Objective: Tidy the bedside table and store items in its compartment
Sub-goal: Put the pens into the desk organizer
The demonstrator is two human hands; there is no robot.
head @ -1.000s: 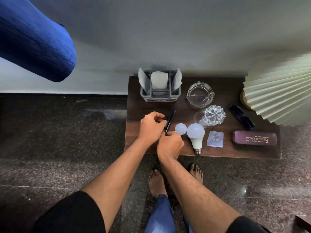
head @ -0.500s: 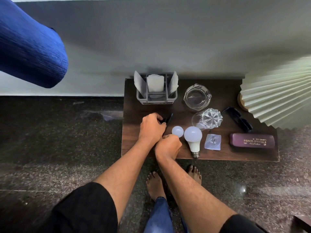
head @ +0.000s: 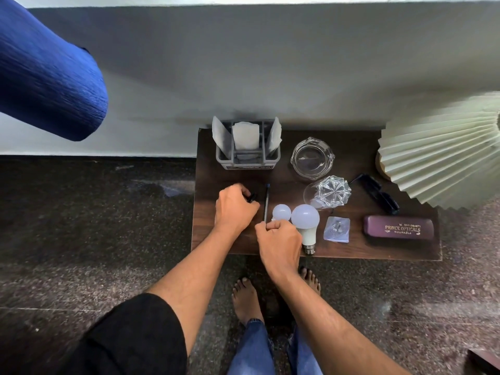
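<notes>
The right hand (head: 278,239) is curled at the front of the worktop (head: 205,239), its fingertips pinching the near end of a pen (head: 266,201). The pen runs straight away from the hand toward the wall, its blue tip pointing at the caddy (head: 247,162). The left hand (head: 235,208) lies just left of the pen, closed into a loose fist around something small and black (head: 252,197) that peeps out past the knuckles; what it is cannot be told. The two hands are close but do not touch.

Just right of the pen lie a small bulb (head: 281,211) and a large bulb (head: 305,220), touching each other; the right hand's knuckles are against the small bulb and the large bulb's base sticks out toward the front edge. Farther right sit a clear packet (head: 336,229) and a maroon glasses case (head: 399,228), the case near the front right corner. Behind them are a cut-glass piece (head: 331,192) on its side, a round glass bowl (head: 312,158) and dark glasses (head: 378,194). A pleated lampshade (head: 443,158) overhangs the back right corner.

The caddy holds white tissues and stands at the back edge against the wall. The left strip of the worktop, between its left edge and the left hand, is bare, as is the patch between the caddy and the hands. The front edge runs under both wrists; beyond it is speckled floor (head: 81,239) and the person's bare feet. A blue cushion (head: 46,77) juts in at the upper left, well clear of the worktop.
</notes>
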